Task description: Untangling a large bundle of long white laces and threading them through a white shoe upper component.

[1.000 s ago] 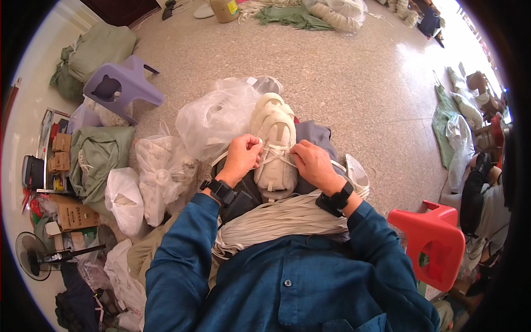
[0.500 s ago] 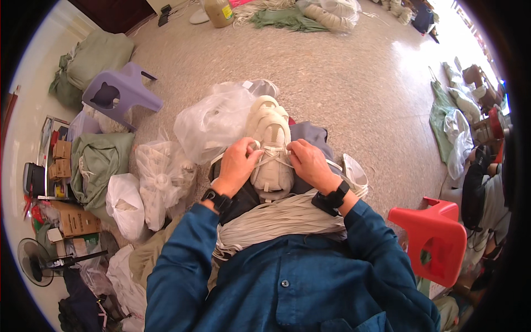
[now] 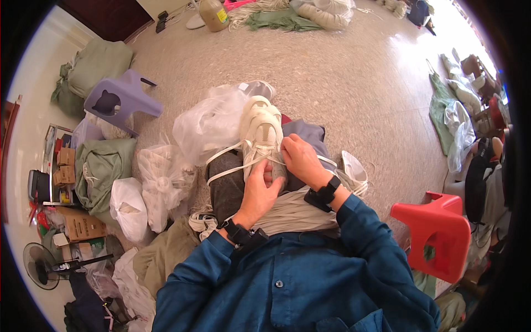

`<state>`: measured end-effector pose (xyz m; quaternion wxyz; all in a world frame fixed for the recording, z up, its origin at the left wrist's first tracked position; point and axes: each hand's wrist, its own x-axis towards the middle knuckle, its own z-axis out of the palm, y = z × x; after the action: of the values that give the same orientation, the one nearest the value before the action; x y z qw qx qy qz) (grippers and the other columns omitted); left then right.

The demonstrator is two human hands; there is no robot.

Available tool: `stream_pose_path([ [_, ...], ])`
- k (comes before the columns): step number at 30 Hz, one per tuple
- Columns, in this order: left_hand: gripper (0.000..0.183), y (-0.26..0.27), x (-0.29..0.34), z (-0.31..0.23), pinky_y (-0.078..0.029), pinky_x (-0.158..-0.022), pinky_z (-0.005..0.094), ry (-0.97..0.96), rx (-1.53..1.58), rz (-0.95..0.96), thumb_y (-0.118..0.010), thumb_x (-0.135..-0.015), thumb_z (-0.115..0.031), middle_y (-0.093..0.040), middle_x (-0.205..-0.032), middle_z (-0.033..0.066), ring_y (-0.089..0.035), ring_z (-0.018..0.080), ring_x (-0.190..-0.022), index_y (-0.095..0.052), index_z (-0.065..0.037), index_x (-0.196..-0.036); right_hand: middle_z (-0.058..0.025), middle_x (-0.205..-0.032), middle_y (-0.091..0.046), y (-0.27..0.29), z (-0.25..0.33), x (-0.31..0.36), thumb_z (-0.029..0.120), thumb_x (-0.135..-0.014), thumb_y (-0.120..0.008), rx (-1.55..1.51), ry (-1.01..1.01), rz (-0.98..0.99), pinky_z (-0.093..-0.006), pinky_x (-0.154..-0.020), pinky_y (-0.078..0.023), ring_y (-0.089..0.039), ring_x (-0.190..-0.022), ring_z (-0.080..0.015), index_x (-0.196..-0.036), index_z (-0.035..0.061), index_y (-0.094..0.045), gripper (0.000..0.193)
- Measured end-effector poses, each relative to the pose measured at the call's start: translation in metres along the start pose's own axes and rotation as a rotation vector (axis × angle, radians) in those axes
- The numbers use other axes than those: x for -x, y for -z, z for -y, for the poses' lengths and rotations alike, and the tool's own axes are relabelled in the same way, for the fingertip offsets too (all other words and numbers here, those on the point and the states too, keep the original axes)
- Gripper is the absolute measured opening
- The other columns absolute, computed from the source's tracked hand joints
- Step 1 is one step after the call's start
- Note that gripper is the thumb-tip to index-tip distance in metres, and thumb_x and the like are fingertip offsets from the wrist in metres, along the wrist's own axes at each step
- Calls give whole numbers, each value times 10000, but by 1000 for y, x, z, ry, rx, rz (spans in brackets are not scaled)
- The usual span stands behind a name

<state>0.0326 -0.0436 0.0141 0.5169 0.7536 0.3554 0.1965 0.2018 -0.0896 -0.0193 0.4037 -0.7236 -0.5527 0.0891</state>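
A cream sneaker [image 3: 263, 126] stands over my lap, its laces partly threaded across the front. My left hand [image 3: 258, 193] rests on the near part of the sneaker, fingers curled against it and thumb alongside. At the sneaker's right edge, my right hand [image 3: 304, 160] pinches a pale shoelace. One loose shoelace [image 3: 222, 150] loops out to the left over my dark trouser leg [image 3: 225, 182]. A thick bundle of flat pale laces [image 3: 298, 214] lies across my lap beneath the wrists. My left hand hides the sneaker's near end.
Clear plastic bags [image 3: 210, 119] lie beyond the sneaker and to the left. A purple stool [image 3: 130, 97] stands far left, and a red stool [image 3: 434, 232] at right. Another pale shoe [image 3: 354, 167] sits right of my lap. A fan [image 3: 41, 265] is at lower left.
My left hand has let go of the lace at the left and moved right and nearer, onto the sneaker. The left lace now hangs loose. My right hand has shifted slightly left.
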Motion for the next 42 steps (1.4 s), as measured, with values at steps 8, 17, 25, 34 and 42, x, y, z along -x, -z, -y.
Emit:
stream_pose_path([
  [8, 402, -10, -25, 6, -488, -529, 282, 317, 190, 112, -658, -914, -85, -664, -846, 109, -622, 139, -575, -544, 74, -1265, -181, -830, -588, -2, -4, -1, 52, -870, -585, 13, -15, -22, -485, -684, -485, -605, -779, -406, -858, 10, -587, 43],
  [17, 385, -11, -24, 7, -462, -430, 237, 325, 296, 49, -458, -1007, -90, -635, -838, 65, -568, 98, -493, -499, 18, -1374, -180, -839, -610, -12, -5, -4, 94, -889, -575, 112, -98, 39, -489, -675, -497, -621, -774, -409, -833, 18, -576, 94],
  [25, 377, 1, -31, 18, -509, -450, 250, 358, 414, 128, -418, -1035, -137, -679, -853, 94, -635, 140, -523, -502, 12, -1371, -240, -868, -630, -2, 16, -4, 164, -807, -619, 98, -53, 157, -521, -709, -494, -627, -818, -446, -860, -15, -559, 195],
  [34, 185, -14, -41, 23, -530, -480, 384, 183, 58, 12, -529, -966, -86, -687, -766, 174, -668, 289, -550, -597, 14, -1106, -273, -893, -658, -8, 15, -4, 91, -798, -611, 131, -75, 159, -532, -717, -524, -655, -835, -456, -898, -37, -561, 169],
  [42, 111, 6, -51, 17, -516, -701, 530, -175, -570, -35, -580, -886, -119, -675, -805, 237, -660, 437, -793, -633, -20, -884, -246, -895, -637, -10, 18, 1, 76, -813, -587, 68, -24, 126, -532, -715, -496, -624, -830, -451, -918, -6, -521, 148],
])
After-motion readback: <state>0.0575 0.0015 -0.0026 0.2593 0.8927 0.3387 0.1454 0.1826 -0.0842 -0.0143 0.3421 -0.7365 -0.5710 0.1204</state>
